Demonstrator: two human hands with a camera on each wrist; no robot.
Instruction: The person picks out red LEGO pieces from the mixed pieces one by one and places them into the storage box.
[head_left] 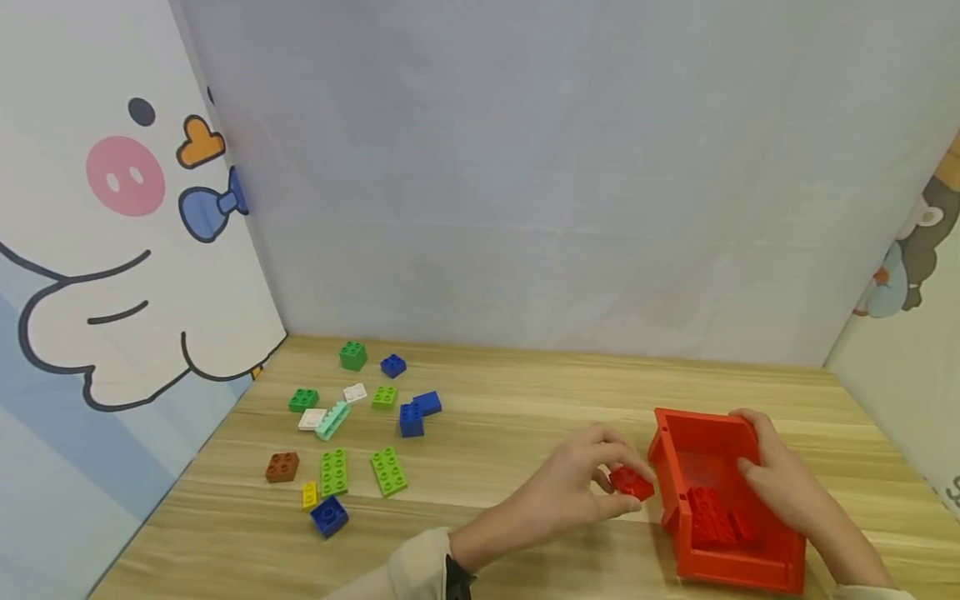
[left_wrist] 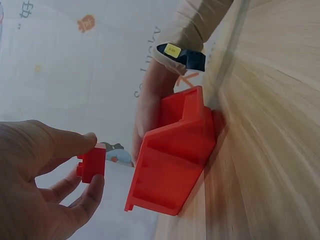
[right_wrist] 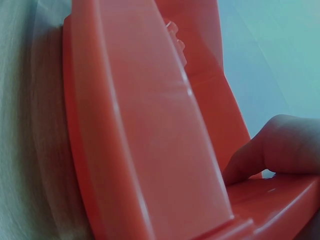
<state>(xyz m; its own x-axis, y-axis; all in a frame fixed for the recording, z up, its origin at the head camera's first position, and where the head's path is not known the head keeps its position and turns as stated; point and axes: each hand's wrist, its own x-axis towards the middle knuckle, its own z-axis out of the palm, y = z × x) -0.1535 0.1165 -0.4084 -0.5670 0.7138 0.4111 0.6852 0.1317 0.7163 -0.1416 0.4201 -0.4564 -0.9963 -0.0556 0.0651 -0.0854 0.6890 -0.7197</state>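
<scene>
A red toy brick (head_left: 632, 482) is pinched between the thumb and fingertips of my left hand (head_left: 573, 475), just left of the red bin (head_left: 678, 533). In the left wrist view the same brick (left_wrist: 93, 163) shows its studs toward the palm, apart from the bin (left_wrist: 167, 170). My right hand (head_left: 787, 479) grips the bin's right wall, with the thumb inside it. The thumb (right_wrist: 285, 147) is also seen over the wall in the right wrist view. Red bricks (head_left: 708, 515) lie on the bin's floor near its front.
Loose bricks are spread over the table's left side: lime green plates (head_left: 388, 472), blue bricks (head_left: 411, 419), a brown brick (head_left: 282, 467), a yellow one (head_left: 310, 497), white ones (head_left: 355, 392) and green ones (head_left: 353, 356). A pale curtain (head_left: 540, 183) hangs behind the wooden table (head_left: 525, 392).
</scene>
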